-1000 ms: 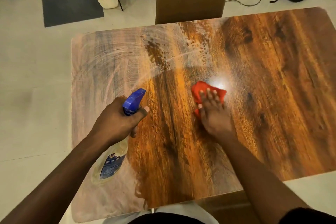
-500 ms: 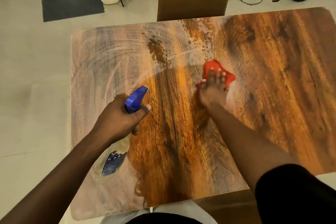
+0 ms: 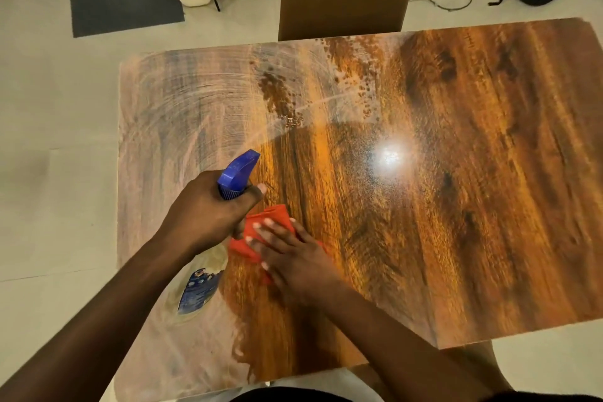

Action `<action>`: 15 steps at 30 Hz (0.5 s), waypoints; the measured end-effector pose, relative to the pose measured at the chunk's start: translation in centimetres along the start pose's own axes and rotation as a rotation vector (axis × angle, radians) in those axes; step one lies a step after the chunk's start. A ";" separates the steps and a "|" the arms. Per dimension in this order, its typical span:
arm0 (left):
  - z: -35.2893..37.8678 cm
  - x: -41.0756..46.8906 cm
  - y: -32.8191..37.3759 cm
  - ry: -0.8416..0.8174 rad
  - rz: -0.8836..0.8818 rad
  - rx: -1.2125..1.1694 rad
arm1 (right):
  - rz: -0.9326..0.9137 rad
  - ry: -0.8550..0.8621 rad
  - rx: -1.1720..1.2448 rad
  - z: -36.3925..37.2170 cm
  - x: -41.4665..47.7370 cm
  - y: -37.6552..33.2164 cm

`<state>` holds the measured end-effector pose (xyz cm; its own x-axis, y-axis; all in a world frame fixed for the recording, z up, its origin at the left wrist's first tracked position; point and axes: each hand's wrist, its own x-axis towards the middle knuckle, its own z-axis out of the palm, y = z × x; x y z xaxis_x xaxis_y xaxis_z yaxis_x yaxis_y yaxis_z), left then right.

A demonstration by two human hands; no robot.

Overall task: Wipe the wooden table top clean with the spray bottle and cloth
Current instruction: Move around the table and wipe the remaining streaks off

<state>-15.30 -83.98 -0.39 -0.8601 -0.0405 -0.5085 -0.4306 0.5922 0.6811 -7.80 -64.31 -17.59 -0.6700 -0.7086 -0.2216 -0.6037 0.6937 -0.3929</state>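
Your right hand [image 3: 293, 258] lies flat with straight fingers, pressing the cloth [image 3: 272, 222] onto the counter [image 3: 473, 206]. Half a second ago it was working further out, near the middle; it has since swept back toward you and to the left, so the cloth now sits just beside your left hand [image 3: 205, 212], and whether the two touch cannot be told. Your left hand is clasped round the neck of the spray bottle [image 3: 239, 171], thumb up by the blue head, and it has hardly shifted. The bottle hangs tilted above the counter, nozzle aimed away from you and its labelled body running back under your wrist.

Outward from the hands, the wood to the right of the cloth looks dark and glossy. The pale film [image 3: 195, 108] covers the left part and the near-left corner, with droplets [image 3: 362, 91] speckled toward the far edge.

The return stroke brings the cloth to the border of that film, so you're likely about halfway, with the hazy left side left to wipe. Lift the bottle aside or your hands will crowd each other
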 end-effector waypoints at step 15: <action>-0.2 3.6 1.0 0.033 -0.027 -0.016 | 1.119 0.317 0.222 -13.4 0.7 26.9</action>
<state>-18.89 -83.75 -1.45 -0.8566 -0.0827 -0.5092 -0.4576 0.5778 0.6759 -30.31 -44.41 -16.39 -0.8742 0.3636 -0.3217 0.4536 0.8479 -0.2743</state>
